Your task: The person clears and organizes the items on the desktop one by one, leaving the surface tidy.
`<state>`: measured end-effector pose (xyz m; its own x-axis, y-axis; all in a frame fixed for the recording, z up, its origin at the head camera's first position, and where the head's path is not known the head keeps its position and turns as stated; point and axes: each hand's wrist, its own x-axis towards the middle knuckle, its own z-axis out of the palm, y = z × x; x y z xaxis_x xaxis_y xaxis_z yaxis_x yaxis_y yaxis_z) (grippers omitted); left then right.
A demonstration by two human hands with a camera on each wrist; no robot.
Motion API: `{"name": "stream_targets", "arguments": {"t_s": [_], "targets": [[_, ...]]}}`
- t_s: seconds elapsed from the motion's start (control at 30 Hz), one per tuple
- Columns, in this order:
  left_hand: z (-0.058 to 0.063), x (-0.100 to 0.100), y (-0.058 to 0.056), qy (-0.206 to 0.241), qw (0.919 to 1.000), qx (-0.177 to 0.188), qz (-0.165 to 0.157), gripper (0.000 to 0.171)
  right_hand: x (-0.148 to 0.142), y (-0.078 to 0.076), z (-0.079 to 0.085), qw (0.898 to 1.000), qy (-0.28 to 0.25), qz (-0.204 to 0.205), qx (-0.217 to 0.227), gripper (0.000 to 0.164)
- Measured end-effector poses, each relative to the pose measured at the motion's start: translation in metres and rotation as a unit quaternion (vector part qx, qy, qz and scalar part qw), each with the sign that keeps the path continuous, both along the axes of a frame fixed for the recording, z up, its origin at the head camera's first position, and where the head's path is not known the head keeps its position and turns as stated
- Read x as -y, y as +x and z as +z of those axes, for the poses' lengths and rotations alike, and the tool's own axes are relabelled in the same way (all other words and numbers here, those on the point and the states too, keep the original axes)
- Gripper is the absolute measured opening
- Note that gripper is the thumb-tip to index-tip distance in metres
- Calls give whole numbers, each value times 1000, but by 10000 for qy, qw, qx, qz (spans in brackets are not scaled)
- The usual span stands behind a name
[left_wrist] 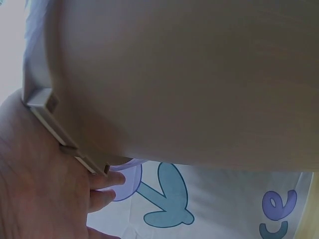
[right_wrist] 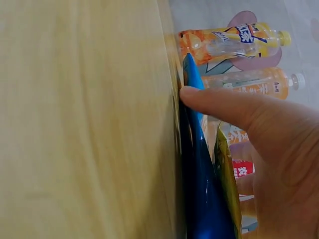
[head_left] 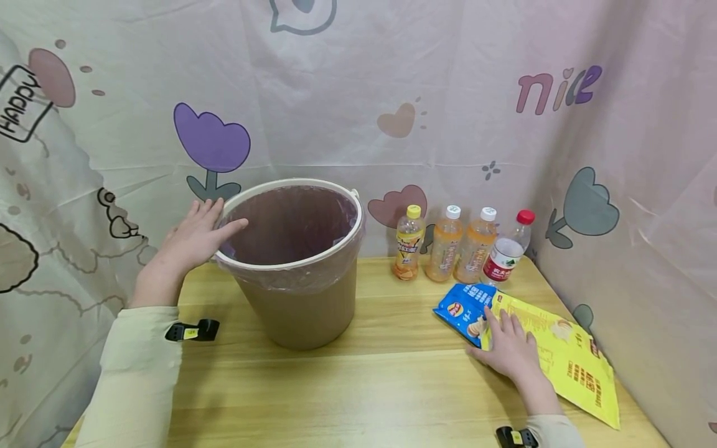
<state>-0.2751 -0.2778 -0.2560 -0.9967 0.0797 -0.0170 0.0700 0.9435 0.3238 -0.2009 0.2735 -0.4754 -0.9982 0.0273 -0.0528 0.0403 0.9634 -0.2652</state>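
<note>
Bin [head_left: 302, 305] mid-frame's got my left hand [head_left: 193, 239] against it, right hand [head_left: 511, 350]'s over chip bags [head_left: 574, 358] lower right, both loosely spread, gripping nothing.

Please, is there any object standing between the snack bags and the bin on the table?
Nothing visible stands between the blue bag and the bin, only bare table. For the yellow bag, the blue bag and right hand are on the bin side. The bottles stand farther back.

Left hand [head_left: 193, 239] on bin [head_left: 305, 311]; right hand [head_left: 510, 348] at yellow packet [head_left: 577, 361].
</note>
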Motion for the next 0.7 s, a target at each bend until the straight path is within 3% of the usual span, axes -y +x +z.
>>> {"name": "stream_targets", "arguments": {"t_s": [0.7], "targets": [[-3,2,-3,63,10000,-47,-35,97,1,5,1,9983,-242,266,461,94]]}}
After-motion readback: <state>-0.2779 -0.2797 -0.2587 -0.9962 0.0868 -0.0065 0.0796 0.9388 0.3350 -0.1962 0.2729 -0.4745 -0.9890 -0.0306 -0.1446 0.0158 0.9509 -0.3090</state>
